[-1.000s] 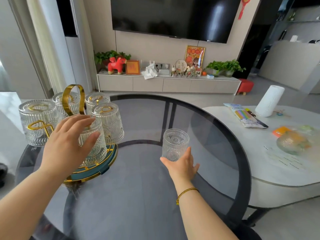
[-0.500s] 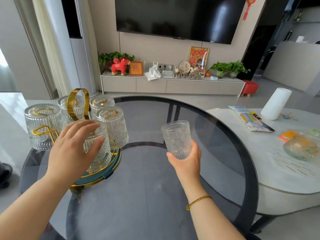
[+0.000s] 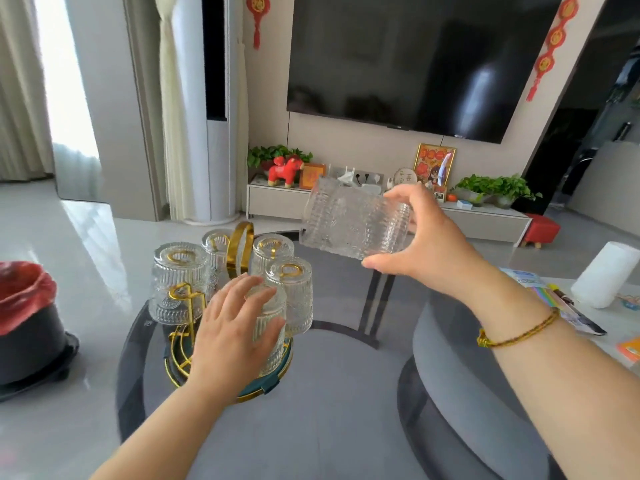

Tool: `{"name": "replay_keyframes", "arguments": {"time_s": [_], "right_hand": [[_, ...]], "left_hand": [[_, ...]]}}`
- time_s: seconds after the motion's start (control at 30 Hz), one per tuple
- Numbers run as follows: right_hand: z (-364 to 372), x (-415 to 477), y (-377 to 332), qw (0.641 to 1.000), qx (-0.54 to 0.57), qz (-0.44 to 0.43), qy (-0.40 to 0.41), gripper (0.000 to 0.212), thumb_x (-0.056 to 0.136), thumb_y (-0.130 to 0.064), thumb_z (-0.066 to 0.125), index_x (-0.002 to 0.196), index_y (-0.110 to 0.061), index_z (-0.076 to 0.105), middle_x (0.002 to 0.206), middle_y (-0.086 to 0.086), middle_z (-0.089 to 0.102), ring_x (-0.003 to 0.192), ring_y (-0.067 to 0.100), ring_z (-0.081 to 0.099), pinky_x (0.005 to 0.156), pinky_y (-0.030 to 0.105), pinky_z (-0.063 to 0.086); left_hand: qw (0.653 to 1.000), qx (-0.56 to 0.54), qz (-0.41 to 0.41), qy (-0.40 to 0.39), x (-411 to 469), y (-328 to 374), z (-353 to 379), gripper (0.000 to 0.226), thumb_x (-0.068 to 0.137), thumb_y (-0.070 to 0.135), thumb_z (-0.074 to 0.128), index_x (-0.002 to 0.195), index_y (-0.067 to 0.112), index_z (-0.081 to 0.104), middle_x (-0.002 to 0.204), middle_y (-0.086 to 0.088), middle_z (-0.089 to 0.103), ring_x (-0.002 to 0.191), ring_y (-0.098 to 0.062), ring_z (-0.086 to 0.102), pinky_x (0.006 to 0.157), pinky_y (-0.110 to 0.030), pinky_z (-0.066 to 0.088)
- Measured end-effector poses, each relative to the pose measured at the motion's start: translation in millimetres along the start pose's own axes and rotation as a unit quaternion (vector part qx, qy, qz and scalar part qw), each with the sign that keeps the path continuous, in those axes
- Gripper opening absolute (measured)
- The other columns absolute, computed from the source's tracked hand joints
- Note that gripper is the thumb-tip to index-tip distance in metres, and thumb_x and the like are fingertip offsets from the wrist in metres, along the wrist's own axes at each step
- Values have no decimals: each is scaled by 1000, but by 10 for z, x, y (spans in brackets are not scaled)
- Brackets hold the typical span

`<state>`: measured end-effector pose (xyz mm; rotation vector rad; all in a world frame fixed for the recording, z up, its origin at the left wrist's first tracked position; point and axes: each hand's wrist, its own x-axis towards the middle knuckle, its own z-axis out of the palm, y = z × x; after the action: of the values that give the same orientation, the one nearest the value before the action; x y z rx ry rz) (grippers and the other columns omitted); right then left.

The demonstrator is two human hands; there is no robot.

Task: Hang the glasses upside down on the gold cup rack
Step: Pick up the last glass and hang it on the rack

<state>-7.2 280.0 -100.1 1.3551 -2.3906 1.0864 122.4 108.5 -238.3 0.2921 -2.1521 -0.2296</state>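
While the right hand [image 3: 427, 244] is raised above the far side of the round glass table [image 3: 346, 427], its thumb and fingers are clamped around a ribbed glass [image 3: 353, 221] turned on its side, mouth to the left. The forearm reaches up from the lower right with a thin bracelet [image 3: 516, 332] at the wrist. The left hand [image 3: 235, 327] rests with spread fingers on an upside-down glass [image 3: 268, 327] on the gold rack [image 3: 239, 251] near the table's left edge; whether it grips is unclear. Four more glasses [image 3: 180, 282] hang upside down there.
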Motion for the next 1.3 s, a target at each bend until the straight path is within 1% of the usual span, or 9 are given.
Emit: {"name": "replay_keyframes", "arguments": {"time_s": [0.1,0.17,0.23,0.4,0.53,0.83,0.97,1.17,1.3], "right_hand": [[20,262,-295,996,-56,-51,-54,71,55,-27,79,112,-34,37,111,-13,34,98,3,35,66,9,29],[84,415,-473,989,-90,-83,-87,73,57,-26,78,117,-32,38,110,-13,33,97,5,36,66,8,30],[171,565,-653,979,-118,-112,-119,73,58,-25,77,119,-31,38,110,-11,34,96,8,39,70,18,34],[479,851,-1131,932,-203,-200,-222,73,63,-20,76,124,-27,36,130,1,34,106,13,36,85,25,36],[749,940,-1405,893,-247,-240,-291,75,64,-19,75,126,-26,33,131,4,34,116,21,36,91,32,44],[1159,950,-1537,813,-342,-255,-396,73,66,-22,74,126,-28,32,125,1,35,99,16,36,75,28,37],[1285,922,-1486,806,-351,-244,-409,77,65,-22,75,128,-27,31,128,3,36,114,21,38,80,30,39],[1493,864,-1375,804,-341,-231,-428,78,65,-22,75,129,-24,30,129,4,38,115,23,40,85,31,38],[1583,817,-1287,818,-315,-205,-436,82,64,-20,77,130,-22,28,133,4,38,118,24,39,93,38,40]], "left_hand": [[998,-5,43,44,-127,1,40,34,87,39,39,101,13,55,103,-16,66,111,-24,42,102,-36,30],[997,2,60,43,-222,19,86,30,80,36,47,102,16,51,104,-12,67,114,-22,40,107,-34,19],[997,8,66,41,-259,31,111,32,75,34,51,102,16,53,104,-9,68,115,-21,40,108,-36,16],[995,63,70,12,-240,53,84,33,73,34,48,93,15,66,105,-5,69,111,-25,57,107,-38,17],[993,82,83,-9,-247,32,104,32,73,37,48,95,22,65,109,1,68,112,-20,57,107,-38,20],[993,84,83,20,-250,-27,112,42,72,35,50,110,17,51,111,1,67,113,-20,56,99,-46,34],[993,81,80,23,-288,-51,118,50,73,34,49,119,13,51,117,-2,64,116,-21,53,103,-40,33],[992,78,96,31,-315,-78,104,54,71,31,51,121,12,48,124,-6,59,122,-22,44,102,-39,33],[992,49,109,33,-431,-188,43,54,72,27,52,122,12,41,131,-3,42,128,-21,34,107,-36,24]]}}
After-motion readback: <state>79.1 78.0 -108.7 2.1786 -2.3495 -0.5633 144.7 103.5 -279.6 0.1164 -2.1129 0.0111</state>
